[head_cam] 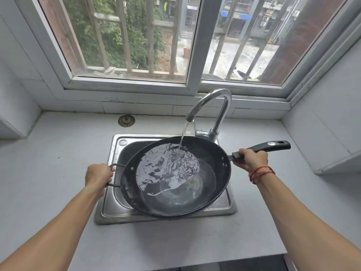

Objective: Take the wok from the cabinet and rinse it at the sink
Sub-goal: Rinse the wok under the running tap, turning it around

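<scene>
Hands (98,174) (252,158) on wok (212,159) (under tap (218,94))

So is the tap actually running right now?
On. A stream of water falls from the faucet into the wok, where it pools and ripples.

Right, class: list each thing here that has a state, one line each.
Black round metal wok: held tilted, partly filled with water.
Chrome curved tap: running, its stream falls into the wok.
Stainless steel sink: mostly covered by the wok.
Left hand: grips the wok's wire loop handle.
Right hand: grips the wok's long black handle.
Round metal drain strainer: lying on the grey counter behind the sink.
</scene>
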